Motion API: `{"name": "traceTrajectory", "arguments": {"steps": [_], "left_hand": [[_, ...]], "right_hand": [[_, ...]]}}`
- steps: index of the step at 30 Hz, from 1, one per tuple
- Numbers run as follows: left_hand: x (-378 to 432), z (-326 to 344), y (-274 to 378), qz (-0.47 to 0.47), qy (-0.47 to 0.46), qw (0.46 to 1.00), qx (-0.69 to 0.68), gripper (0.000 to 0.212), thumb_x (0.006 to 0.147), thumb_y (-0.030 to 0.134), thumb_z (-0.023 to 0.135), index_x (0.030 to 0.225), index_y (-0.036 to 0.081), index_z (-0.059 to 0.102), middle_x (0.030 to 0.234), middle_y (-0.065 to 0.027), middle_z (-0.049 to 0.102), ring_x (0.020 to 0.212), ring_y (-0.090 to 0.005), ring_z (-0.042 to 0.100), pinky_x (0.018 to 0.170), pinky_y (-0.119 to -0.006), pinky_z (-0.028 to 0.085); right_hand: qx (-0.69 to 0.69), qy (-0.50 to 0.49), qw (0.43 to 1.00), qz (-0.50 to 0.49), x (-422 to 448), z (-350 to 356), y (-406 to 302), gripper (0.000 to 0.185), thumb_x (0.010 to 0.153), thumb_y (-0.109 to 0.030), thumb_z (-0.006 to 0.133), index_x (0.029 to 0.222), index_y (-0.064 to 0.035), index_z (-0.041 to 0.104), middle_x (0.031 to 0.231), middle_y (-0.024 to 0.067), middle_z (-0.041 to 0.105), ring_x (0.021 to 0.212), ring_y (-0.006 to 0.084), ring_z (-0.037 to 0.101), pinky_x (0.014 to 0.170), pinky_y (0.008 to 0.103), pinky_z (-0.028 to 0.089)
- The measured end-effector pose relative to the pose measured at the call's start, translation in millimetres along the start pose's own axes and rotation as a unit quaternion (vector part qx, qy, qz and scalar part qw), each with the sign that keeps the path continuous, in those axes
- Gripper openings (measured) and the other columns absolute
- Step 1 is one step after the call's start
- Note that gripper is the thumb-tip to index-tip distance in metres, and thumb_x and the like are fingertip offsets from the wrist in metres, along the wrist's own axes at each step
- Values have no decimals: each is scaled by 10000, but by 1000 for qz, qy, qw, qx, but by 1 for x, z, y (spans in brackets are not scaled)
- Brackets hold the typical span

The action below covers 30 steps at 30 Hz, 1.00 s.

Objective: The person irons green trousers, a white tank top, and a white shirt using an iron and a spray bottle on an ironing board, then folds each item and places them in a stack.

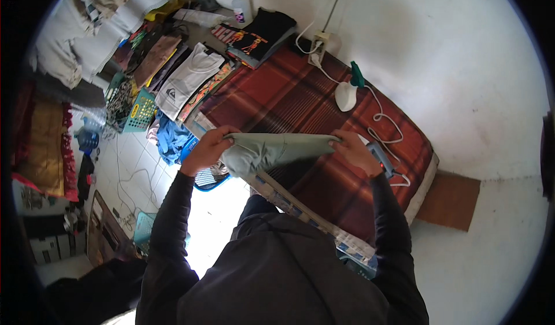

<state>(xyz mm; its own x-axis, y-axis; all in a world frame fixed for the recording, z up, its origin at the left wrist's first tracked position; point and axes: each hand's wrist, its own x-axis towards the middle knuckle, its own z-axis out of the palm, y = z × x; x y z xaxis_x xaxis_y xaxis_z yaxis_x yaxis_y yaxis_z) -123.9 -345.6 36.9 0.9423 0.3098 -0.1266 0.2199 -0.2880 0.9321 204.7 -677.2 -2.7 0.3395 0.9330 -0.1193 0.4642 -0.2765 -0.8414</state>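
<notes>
A pale green garment (277,149) hangs stretched between my two hands above the bed-like padded surface, partly folded on itself. My left hand (210,149) pinches its left end at the upper edge. The right end is gripped by my right hand (353,151). Beneath the garment spreads a red plaid cloth (312,82) covering the surface. Just beyond my right hand rests a clothes iron (379,156), partly hidden by that hand, with a white cord. A white spray bottle (346,96) with a green head lies farther back on the plaid cloth.
Folded shirts, a white one (186,80) and a black one (264,32), are stacked at the far left. A power strip (318,47) sits against the wall. Baskets, including a green one (141,110), stand on the left. A brown board (451,199) is at the right.
</notes>
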Motion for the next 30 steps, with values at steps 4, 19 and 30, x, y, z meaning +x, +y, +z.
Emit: {"name": "traceTrajectory", "arguments": {"steps": [4, 19, 30], "left_hand": [[31, -15, -11, -118, -75, 979, -152, 309, 1041, 83, 578, 1311, 15, 712, 1134, 6, 720, 1047, -79, 660, 927, -281, 529], [106, 134, -156, 173, 14, 865, 470, 557, 1144, 299, 494, 1647, 62, 456, 1740, -196, 381, 1642, -403, 297, 1322, -634, 224], [129, 109, -177, 7, 173, 930, 324, 509, 1098, 292, 616, 1520, 20, 533, 1305, -242, 679, 1273, -427, 624, 1013, -592, 467]], "right_hand": [[139, 5, 985, 101, -32, -18, -60, 275, 1086, -247, 701, 1165, 13, 746, 962, 0, 704, 866, 82, 625, 795, 293, 509], [-301, 259, 904, 159, -19, 184, 74, 720, 1117, -459, 539, 1652, 7, 420, 1701, 259, 418, 1604, 420, 358, 1309, 598, 273], [-325, 221, 889, 235, -28, 176, 89, 786, 1151, -548, 410, 1744, -45, 301, 1829, 183, 244, 1707, 358, 177, 1347, 636, 132]]}}
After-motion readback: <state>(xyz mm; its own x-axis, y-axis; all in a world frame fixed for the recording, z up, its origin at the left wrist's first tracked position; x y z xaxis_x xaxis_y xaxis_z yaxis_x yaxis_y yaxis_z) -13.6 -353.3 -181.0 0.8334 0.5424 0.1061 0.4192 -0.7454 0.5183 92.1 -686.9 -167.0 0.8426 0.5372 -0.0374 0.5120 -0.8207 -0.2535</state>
